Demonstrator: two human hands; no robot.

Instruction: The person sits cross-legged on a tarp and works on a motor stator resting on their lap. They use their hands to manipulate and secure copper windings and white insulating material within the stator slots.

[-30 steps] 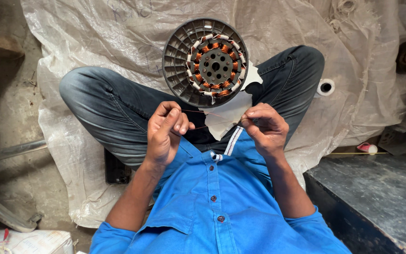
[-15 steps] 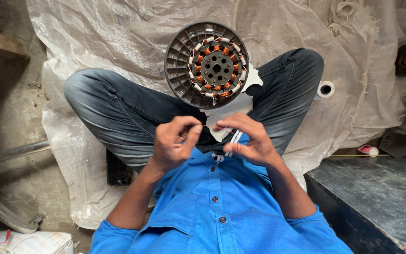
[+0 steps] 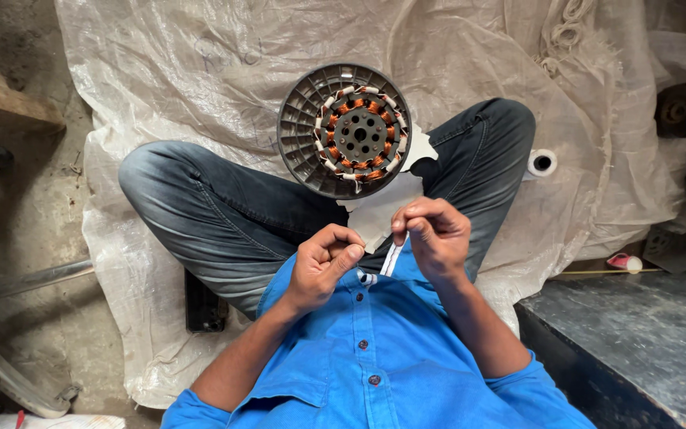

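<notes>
Right hand (image 3: 432, 236) pinches the top of a thin white strip (image 3: 391, 258), thumb and forefinger closed on it, the other fingers curled in. The strip hangs down at a slant between the two hands, just above the blue shirt (image 3: 375, 349); its lower end meets something small and striped at the shirt placket, too small to make out. Left hand (image 3: 323, 266) sits just beside it, fist closed with thumb pressed to forefinger, close to the strip's lower part, though whether the fingertips actually grip it or only touch cannot be told from here.

Behind the hands, a piece of pale sheet (image 3: 383, 214) lies across the lap, partly hidden by the knuckles. Beyond that, on the crossed legs in dark jeans (image 3: 224, 214), rests a round fan motor stator (image 3: 344, 131): grey finned housing, copper windings ringed with white insulation, a hub with holes in the middle.

All of it sits on a crumpled white plastic sheet (image 3: 200, 71). A white tape roll (image 3: 542, 163) lies by the right knee. A dark slab (image 3: 629, 334) fills the lower right, cut off by the frame. A dark round part (image 3: 683, 109) at the far right edge is half in shadow.
</notes>
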